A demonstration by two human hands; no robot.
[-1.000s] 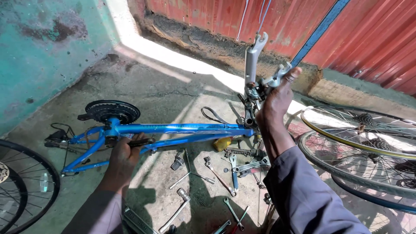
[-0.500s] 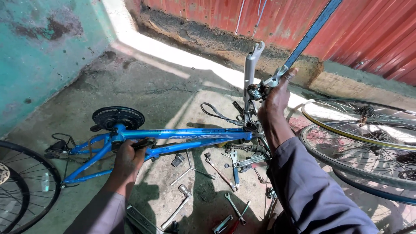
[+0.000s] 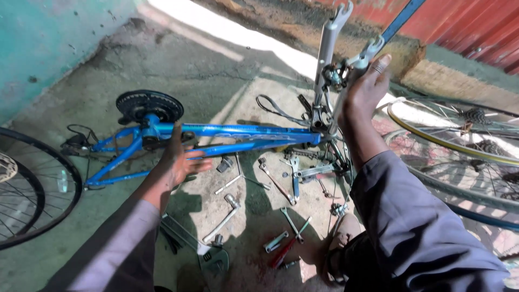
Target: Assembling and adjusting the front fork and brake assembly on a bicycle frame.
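A person steadies a stripped blue metal bicycle frame (image 3: 232,135) lying on a cracked concrete floor (image 3: 216,70), the hands well apart: the left hand (image 3: 181,159) wraps the frame's tubes near the black toothed chainring (image 3: 148,105), while the right hand (image 3: 365,89) clamps around one leg of the upright silver fork (image 3: 330,48) at the front. With only two holds on a long frame, a slackened grip at the fork could, in all likelihood, let the front end swing down onto the scattered steel spanners and socket wrenches (image 3: 270,184) directly beneath, or pinch fingers against the brake arms. Room looks tight: a black spoked wheel (image 3: 32,184) crowds the left edge by a teal painted wall (image 3: 48,38), yellow-rimmed wheels (image 3: 459,140) hem in the right, and a red corrugated sheet wall (image 3: 476,27) closes the back; the sunlit strip of floor beyond the chainring seems the only open ground
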